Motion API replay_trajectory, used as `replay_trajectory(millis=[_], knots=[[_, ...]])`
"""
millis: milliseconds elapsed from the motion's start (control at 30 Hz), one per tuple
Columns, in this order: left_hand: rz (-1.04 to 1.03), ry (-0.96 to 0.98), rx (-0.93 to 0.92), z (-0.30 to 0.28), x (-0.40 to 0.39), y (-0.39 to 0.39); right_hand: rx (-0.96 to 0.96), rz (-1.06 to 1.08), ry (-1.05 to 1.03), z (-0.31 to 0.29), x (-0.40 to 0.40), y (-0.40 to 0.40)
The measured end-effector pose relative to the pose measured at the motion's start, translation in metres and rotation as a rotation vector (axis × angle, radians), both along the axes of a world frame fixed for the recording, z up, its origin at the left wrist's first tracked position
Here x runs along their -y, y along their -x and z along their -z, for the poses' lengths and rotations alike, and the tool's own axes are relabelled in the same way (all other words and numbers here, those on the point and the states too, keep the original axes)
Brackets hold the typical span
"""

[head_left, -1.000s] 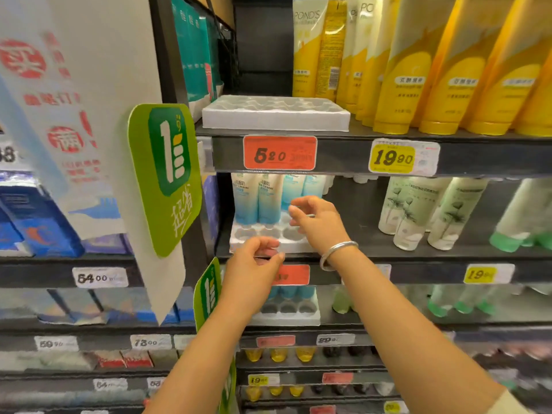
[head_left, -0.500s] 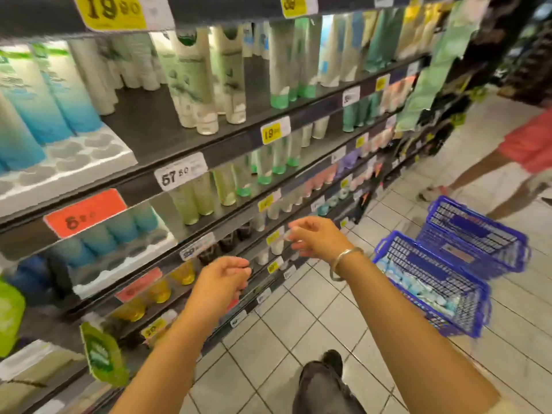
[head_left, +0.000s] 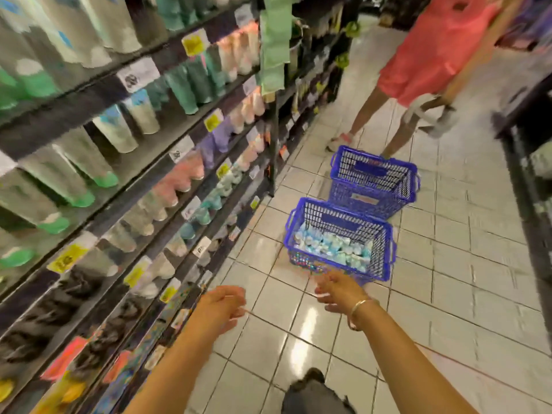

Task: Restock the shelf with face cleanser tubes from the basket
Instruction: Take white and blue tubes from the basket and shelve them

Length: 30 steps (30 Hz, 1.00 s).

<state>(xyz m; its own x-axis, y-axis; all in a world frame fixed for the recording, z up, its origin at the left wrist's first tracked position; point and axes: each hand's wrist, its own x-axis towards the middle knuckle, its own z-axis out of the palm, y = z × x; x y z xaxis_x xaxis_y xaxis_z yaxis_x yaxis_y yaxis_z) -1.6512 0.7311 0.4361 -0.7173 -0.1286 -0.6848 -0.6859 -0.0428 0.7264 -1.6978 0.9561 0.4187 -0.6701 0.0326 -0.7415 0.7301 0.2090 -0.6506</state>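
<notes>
A blue plastic basket (head_left: 385,255) stands on the tiled floor ahead of me, holding several pale blue and white cleanser tubes (head_left: 331,245). My right hand (head_left: 337,289) is stretched out just short of the basket's near rim, fingers loosely spread and holding nothing. My left hand (head_left: 222,303) hangs lower left with its fingers loosely curled, also empty. The shelving (head_left: 125,186) with rows of tubes runs along my left side, blurred by motion.
A second blue basket (head_left: 373,177), empty as far as I can see, sits just behind the first. A person in a coral dress (head_left: 433,55) stands in the aisle beyond the baskets. Dark shelving (head_left: 528,180) lines the right edge. My shoe (head_left: 313,395) shows at the bottom.
My view has swung from the shelf tray down and right to the aisle floor. Both hands left the white tray and dropped toward the basket, the right one leading.
</notes>
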Motion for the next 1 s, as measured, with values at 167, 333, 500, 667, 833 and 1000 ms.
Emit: replay_trajectory(millis=[167, 333, 500, 667, 833, 1000], knots=[[0.074, -0.042, 0.083, 0.012, -0.092, 0.074, 0.086, 0.147, 0.02, 0.025, -0.08, 0.039], [0.187, 0.001, 0.138, 0.03, -0.134, 0.139, 0.161, 0.275, 0.031, 0.05, -0.13, 0.083], [0.262, 0.029, 0.205, 0.064, -0.156, 0.219, 0.233, 0.431, 0.046, 0.083, -0.152, 0.146], [0.33, 0.036, 0.267, 0.101, -0.174, 0.315, 0.277, 0.515, 0.0, 0.121, -0.159, 0.221], [0.39, 0.052, 0.335, 0.149, -0.185, 0.399, 0.335, 0.55, -0.002, 0.18, -0.162, 0.291], [0.527, 0.162, 0.391, 0.219, -0.201, 0.455, 0.415, 0.564, 0.019, 0.269, -0.162, 0.343]])
